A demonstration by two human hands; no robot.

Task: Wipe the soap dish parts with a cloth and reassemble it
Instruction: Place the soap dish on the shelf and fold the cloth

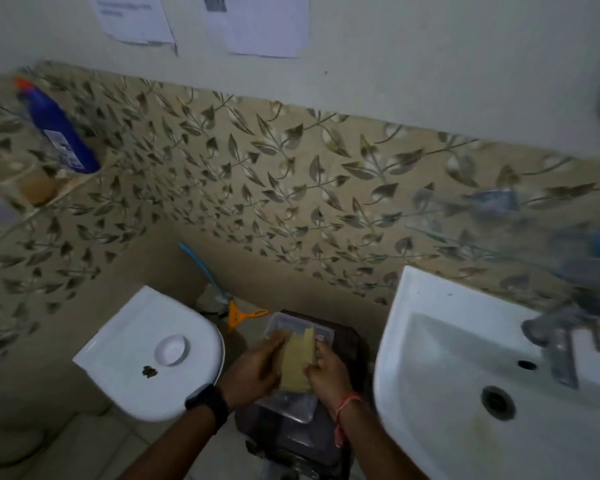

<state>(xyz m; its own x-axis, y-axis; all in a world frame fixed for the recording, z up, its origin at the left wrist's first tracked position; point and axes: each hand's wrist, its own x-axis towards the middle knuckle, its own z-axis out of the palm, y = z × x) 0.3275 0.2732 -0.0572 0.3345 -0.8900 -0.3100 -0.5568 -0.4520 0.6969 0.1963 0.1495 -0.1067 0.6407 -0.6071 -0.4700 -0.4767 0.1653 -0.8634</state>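
Two hands working low centre, between the toilet cistern (146, 355) and the sink (465, 368). Left hand (253, 367), black watch (208, 405) on the wrist, is gripping the left side of one clear plastic soap dish part (291, 403), fingers curled shut on it. Right hand (328, 372), orange thread band (347, 405) on the wrist, is pressing one yellowish cloth (297, 360) into the part, fingers closed on the cloth. The part is sitting over a dark bin (347, 344) below; whether it is one piece or two stacked is unclear through motion blur. Also in view: one blue bottle (61, 133) on a left shelf, one blue-handled brush (205, 271), one orange scraper (239, 317), one tap (558, 344), two papers (267, 26) on the wall.
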